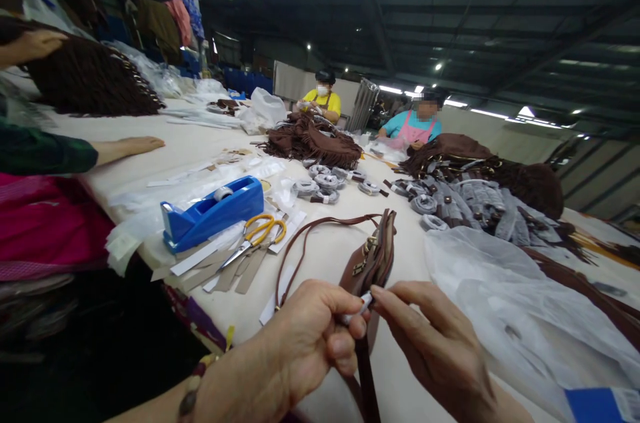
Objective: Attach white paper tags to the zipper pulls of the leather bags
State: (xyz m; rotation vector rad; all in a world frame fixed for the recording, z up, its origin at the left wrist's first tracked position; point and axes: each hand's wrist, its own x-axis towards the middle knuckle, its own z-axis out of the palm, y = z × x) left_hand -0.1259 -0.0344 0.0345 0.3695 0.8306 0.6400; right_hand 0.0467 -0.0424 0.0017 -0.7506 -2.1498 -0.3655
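A brown bag point(356, 270) with gold-coloured hardware and an open top zip stands tilted on the table in front of me. Its thin strap point(300, 233) loops out to the left. In front of the bag, my left hand point(320, 323) pinches a small white wrapped piece point(367, 302) between thumb and curled fingers. My right hand point(435, 336) has thumb and fingertips closed on the upper end of that same piece. A wider dark brown strap point(367, 376) hangs below the hands. What lies under the white wrapping is hidden.
Left of the bag lie a blue tape dispenser point(215, 213), yellow-handled scissors point(257, 236) and paper strips point(245, 273). Wrapped straps point(325, 180) and fringed brown bags point(315, 140) cover the table beyond. Plastic bags point(525, 296) lie right. Co-workers stand around; one's hand point(133, 145) rests at left.
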